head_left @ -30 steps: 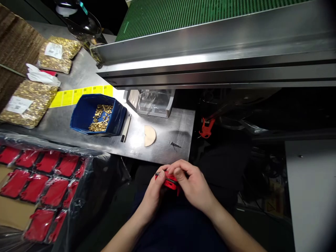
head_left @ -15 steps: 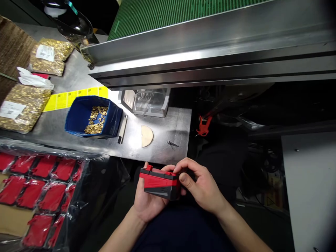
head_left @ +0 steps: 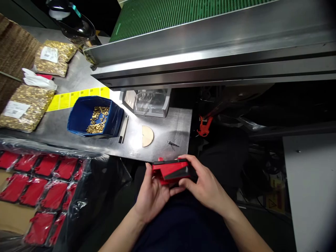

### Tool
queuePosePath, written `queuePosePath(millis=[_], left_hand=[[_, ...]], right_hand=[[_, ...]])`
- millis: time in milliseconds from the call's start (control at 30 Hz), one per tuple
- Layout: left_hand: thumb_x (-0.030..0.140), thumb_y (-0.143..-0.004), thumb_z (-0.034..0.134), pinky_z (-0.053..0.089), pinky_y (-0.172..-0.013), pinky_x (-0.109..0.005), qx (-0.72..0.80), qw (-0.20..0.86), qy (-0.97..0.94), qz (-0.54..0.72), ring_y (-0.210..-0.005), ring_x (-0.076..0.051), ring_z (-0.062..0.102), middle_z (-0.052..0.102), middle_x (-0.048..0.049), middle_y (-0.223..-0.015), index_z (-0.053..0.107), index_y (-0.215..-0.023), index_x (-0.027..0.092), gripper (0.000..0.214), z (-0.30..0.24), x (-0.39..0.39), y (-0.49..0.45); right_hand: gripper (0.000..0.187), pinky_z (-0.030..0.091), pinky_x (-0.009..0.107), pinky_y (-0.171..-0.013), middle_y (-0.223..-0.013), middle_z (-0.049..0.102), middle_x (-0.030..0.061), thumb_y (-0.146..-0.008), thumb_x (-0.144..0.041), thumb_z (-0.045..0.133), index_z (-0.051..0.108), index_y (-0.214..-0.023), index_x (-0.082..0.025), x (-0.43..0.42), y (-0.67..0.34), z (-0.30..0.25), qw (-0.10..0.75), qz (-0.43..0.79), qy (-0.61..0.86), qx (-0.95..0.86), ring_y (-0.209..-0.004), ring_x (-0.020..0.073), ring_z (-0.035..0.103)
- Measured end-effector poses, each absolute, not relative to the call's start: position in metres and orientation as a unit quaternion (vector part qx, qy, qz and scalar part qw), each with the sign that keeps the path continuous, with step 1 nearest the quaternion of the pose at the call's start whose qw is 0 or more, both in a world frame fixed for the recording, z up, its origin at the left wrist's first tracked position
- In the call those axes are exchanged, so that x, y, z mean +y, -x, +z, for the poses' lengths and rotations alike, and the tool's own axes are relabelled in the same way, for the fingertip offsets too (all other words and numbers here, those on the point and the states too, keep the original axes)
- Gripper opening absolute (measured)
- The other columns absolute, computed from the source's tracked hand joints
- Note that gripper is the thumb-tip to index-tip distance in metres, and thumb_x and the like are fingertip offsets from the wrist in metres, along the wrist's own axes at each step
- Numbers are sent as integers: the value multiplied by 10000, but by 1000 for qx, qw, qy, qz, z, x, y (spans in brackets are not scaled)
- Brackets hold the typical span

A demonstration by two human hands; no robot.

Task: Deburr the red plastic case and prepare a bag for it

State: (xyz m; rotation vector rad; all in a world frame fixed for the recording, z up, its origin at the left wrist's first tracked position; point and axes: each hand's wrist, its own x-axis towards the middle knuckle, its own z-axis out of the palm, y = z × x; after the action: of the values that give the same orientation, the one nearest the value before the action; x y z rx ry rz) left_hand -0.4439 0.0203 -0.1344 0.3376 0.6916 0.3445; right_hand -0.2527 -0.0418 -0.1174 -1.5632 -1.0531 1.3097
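Observation:
A small red and black plastic case [head_left: 172, 171] is held between both hands in front of my body, just off the table's near edge. My left hand [head_left: 152, 197] holds its left end, thumb up along the side and the other fingers underneath, partly hidden. My right hand [head_left: 206, 185] grips its right end, fingers over the top and thumb at the lower front corner. Beyond the case, a pair of nail clippers [head_left: 173, 144] and a round pale disc [head_left: 147, 136] lie on the metal table [head_left: 162, 152].
A blue bin [head_left: 115, 120] holds small brass pieces. Beside it lie a white-handled tool [head_left: 123, 129] and a clear-fronted tray [head_left: 152, 105]. Bags of brass parts [head_left: 28, 115] sit left. A plastic-lined box holds red cases [head_left: 54, 196]. A green conveyor [head_left: 183, 17] runs behind its metal rail.
The case has moved up and right and tipped, showing a different side. My right hand has shifted from touching its top corner to gripping its right end.

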Motion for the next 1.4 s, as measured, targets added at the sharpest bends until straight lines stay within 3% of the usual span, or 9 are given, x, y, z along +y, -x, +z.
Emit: queuePosePath(millis=[67, 167, 300, 533, 667, 867, 1067, 1267, 1400], left_hand=[[687, -1021, 189, 342, -1185, -583, 370, 860, -309, 167, -1381, -353, 506, 624, -147, -1418, 592, -1424, 215, 741, -129, 18, 444], [484, -988, 578, 221, -1260, -504, 374, 763, -488, 199, -1462, -338, 380, 510, -103, -1528, 614, -1404, 253, 477, -118, 15, 447], [285, -846, 778, 402, -1140, -477, 320, 650, -655, 215, -1318, -394, 514, 573, -169, -1417, 686, -1323, 188, 496, -101, 17, 448], [218, -480, 1017, 463, -1005, -420, 340, 639, -640, 259, -1038, -377, 613, 687, -156, -1088, 791, -1059, 181, 623, -95, 14, 443], [118, -364, 1032, 438, -1054, -422, 371, 639, -580, 344, -1099, -358, 587, 631, -104, -1145, 680, -1239, 263, 955, -101, 8, 443], [58, -422, 1005, 280, -1218, -507, 360, 674, -551, 336, -1386, -428, 448, 569, -173, -1430, 644, -1383, 210, 1037, -94, 12, 441], [63, -493, 987, 385, -1160, -479, 359, 706, -509, 337, -1281, -411, 561, 646, -163, -1350, 667, -1349, 198, 923, -101, 11, 441], [485, -875, 756, 554, -931, -339, 477, 781, -212, 343, -1096, -303, 701, 758, -124, -1155, 724, -1177, 153, 450, -129, 25, 439], [516, -985, 589, 596, -896, -356, 479, 828, -53, 285, -934, -265, 755, 796, -131, -1033, 751, -1076, 100, 456, -140, 34, 439]], right_hand=[[482, 519, 294, -888, -1133, 718, 47, -901, -577, 703, 632, -1259, -262, -45, 247, -132, 447, 531, 616, -373, -1007, 221, 683], [507, 532, 298, -820, -1020, 732, 62, -928, -663, 600, 688, -1164, -224, -54, 240, -154, 516, 587, 565, -264, -913, 221, 685], [518, 543, 302, -768, -967, 728, 59, -899, -688, 619, 718, -1097, -220, -68, 241, -168, 552, 632, 528, -131, -850, 211, 667], [584, 544, 338, -752, -920, 710, 63, -836, -747, 646, 719, -1038, -204, -78, 253, -167, 540, 689, 478, -66, -825, 220, 662], [591, 545, 343, -787, -967, 725, 69, -826, -735, 674, 709, -1063, -195, -78, 257, -172, 542, 681, 491, -29, -857, 216, 676], [586, 551, 363, -821, -991, 739, 76, -846, -725, 660, 714, -1069, -186, -77, 257, -171, 530, 679, 506, -48, -877, 223, 694], [571, 559, 409, -899, -1096, 756, 108, -877, -700, 644, 704, -1124, -188, -78, 259, -165, 515, 670, 534, -33, -1001, 269, 716], [677, 562, 332, -701, -958, 770, 112, -994, -734, 341, 625, -1246, -173, -64, 259, -138, 437, 713, 496, -231, -782, 220, 741], [432, 541, 292, -708, -917, 771, 61, -1016, -599, 497, 636, -1125, -204, -55, 264, -117, 343, 625, 607, -351, -766, 195, 741]])
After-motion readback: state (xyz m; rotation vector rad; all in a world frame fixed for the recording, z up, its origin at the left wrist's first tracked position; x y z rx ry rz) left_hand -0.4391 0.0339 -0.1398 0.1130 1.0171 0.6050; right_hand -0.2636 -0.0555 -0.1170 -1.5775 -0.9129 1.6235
